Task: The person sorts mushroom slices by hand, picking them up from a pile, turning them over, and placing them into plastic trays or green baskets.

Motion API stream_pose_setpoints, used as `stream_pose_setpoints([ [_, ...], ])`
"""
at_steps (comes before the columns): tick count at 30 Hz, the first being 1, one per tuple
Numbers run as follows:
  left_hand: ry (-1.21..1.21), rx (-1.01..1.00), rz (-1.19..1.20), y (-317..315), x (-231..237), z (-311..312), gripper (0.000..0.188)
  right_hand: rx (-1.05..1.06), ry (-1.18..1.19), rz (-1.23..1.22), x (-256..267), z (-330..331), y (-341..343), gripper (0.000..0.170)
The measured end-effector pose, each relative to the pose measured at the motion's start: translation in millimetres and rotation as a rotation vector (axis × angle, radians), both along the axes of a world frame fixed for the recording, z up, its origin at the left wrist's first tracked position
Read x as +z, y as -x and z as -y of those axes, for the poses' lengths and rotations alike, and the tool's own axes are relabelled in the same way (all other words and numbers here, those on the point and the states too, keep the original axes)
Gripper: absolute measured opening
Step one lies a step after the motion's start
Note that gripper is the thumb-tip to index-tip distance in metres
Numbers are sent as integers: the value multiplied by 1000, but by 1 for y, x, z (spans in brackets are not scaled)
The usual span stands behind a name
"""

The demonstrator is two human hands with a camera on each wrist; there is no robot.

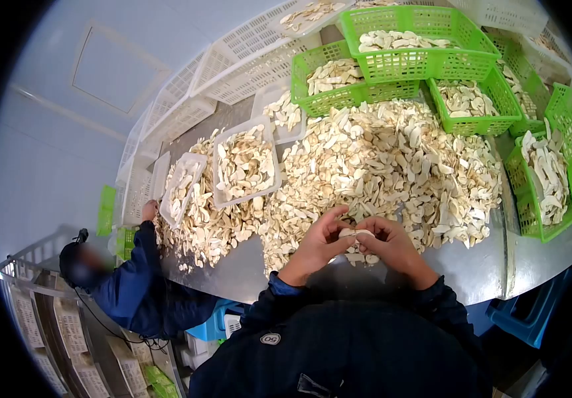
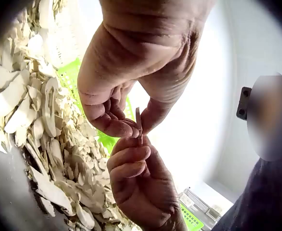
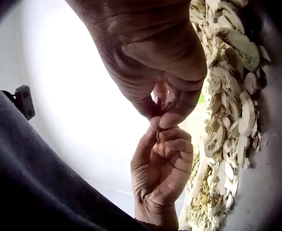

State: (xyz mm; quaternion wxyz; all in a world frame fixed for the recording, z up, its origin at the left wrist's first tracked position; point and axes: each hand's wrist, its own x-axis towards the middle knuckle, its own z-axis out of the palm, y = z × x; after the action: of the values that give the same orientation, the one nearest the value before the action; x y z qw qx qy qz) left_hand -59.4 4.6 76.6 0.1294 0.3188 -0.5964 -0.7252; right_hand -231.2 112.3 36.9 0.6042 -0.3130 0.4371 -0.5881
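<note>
Between both hands, in front of the body, is one pale dried mushroom slice (image 1: 348, 233). My left hand (image 1: 314, 245) pinches one end with thumb and fingers. The right hand (image 1: 397, 251) pinches the other end, its fingertips meeting the left ones. Seen edge-on in the left wrist view, the slice (image 2: 138, 117) is thin and stands between the fingertips. In the right wrist view the fingers mostly hide it. Just beyond the hands spreads a large heap of similar slices (image 1: 365, 159) on the metal table (image 1: 223, 282).
Green baskets (image 1: 425, 65) holding slices line the back and right. Clear plastic trays (image 1: 277, 174) of slices stand on the left part of the heap, with white crates (image 1: 246, 69) behind. Another person (image 1: 133, 285) works at the table's left end. A blue stool (image 1: 525, 312) is at lower right.
</note>
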Motion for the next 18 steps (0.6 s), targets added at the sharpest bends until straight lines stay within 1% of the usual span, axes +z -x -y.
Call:
stream_pose_setpoints([
  [3, -28, -15, -39, -2, -1, 1, 60, 35, -10, 19, -1, 0, 2, 21],
  [4, -45, -19, -61, -3, -1, 2, 59, -23, -4, 13, -1, 1, 1, 21],
  [7, 100, -54, 17, -4, 0, 16, 47, -198, -15, 24, -5, 3, 3, 20],
  [8, 533, -7, 73, 0, -7, 20, 32, -260, -37, 48, -9, 3, 9, 19],
  [9, 749, -20, 101, 4, -6, 26, 29, -320, -60, 72, -12, 5, 13, 19],
  [10, 964, -32, 129, 9, -4, 33, 27, -372, -55, 148, -12, 7, 13, 16],
  [11, 1181, -46, 155, 15, -3, 40, 24, -342, -53, 107, -12, 7, 14, 16],
  [12, 1147, -45, 154, 23, -6, 42, 21, -313, -52, 66, -10, 6, 14, 15],
  [14, 1260, -82, 189, 39, -17, 49, 21, -241, -91, -8, -5, 5, 13, 17],
  [17, 1375, -87, 253, 53, -32, 57, 20, -149, -119, 40, -7, 5, 13, 19],
  [18, 1393, -73, 282, 56, -32, 58, 19, -147, -107, 1, -9, 5, 13, 20],
])
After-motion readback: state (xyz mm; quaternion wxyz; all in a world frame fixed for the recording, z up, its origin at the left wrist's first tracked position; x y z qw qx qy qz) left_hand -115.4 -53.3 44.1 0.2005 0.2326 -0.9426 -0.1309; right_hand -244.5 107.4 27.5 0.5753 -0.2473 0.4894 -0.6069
